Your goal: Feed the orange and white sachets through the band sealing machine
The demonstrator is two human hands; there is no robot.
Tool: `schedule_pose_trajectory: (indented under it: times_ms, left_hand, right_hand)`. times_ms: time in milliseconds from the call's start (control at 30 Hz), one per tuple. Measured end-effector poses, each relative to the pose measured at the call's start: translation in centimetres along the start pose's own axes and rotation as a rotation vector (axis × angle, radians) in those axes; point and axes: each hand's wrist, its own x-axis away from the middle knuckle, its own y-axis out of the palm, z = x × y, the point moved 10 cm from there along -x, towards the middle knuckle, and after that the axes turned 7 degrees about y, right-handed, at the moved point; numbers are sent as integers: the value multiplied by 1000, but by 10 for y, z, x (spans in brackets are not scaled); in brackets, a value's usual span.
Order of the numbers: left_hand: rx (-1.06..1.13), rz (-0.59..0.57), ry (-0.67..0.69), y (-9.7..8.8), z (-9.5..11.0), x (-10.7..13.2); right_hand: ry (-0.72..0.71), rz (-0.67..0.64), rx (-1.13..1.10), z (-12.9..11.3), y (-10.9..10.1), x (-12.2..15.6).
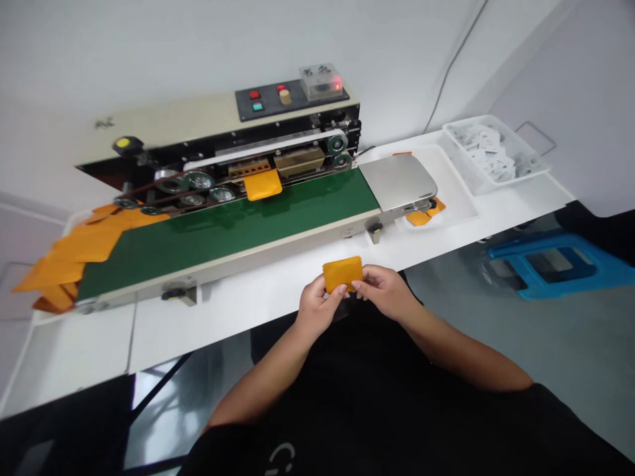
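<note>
Left hand [319, 307] and right hand [384, 291] are pinching an orange pouch [342, 274] btw fingertips, holding it just in front of the band sealer [292, 125], w/ more pouches [74, 258] lying at its left end.

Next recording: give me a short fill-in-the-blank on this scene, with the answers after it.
The pouch pinched between the left hand and right hand is ____.
The sealer's conveyor belt is ____.
The plastic stool on the floor is ____.

Missing words: orange; green; blue.
</note>
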Motion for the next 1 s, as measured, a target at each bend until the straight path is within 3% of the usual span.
schedule_pose_trajectory:
  times_ms: [167,333,467,600,700,867,1000]
  left_hand:
    - [57,4,16,-2,2,-1]
    - [28,-2,27,-6,3,1]
    - [16,1,9,-10,-2,4]
    - [-15,-6,-24,-15,-8,8]
    - [-38,-6,-35,-20,-13,11]
    - [-31,19,-36,-27,-19,16]
    - [-7,22,-24,-30,-23,17]
  right_hand:
    - [19,163,-159,-2,-27,-5]
    - [-17,223,-192,-13,-46,-7]
    - [-115,253,-68,-32,-65,-4]
    - [-283,337,200,-68,-87,2]
    - [-396,427,263,-95,-102,4]
    - [-421,476,-38,-113,-121,-17]
    - [-287,495,-219,-107,-132,-46]
